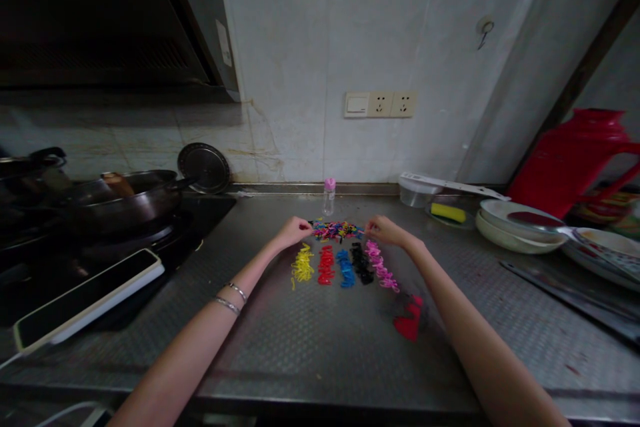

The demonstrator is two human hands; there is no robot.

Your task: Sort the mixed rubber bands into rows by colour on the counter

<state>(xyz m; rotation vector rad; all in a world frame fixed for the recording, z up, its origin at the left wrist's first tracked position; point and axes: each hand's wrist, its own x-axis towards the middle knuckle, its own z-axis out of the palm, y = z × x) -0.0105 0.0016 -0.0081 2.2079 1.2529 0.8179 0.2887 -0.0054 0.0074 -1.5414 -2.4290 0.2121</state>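
Observation:
A mixed heap of small coloured rubber bands (336, 231) lies on the metal counter between my two hands. My left hand (295, 231) is at the heap's left end, its fingertips pinched together. At the right end, above the pink group, the fingers of my right hand (384, 230) are also pinched. What either pinch holds is too small to make out. Nearer to me lie sorted groups side by side: yellow bands (303, 265), red bands (326, 265), blue bands (345, 269), black bands (361, 263) and pink bands (381, 267).
Behind the heap stands a small clear bottle (329, 197) with a pink cap. A red heart-shaped piece (409, 320) lies near my right forearm. Left are a phone (90, 297) and a pan (125, 203); right, a sponge (448, 213), stacked bowls (515, 237) and a knife (565, 297).

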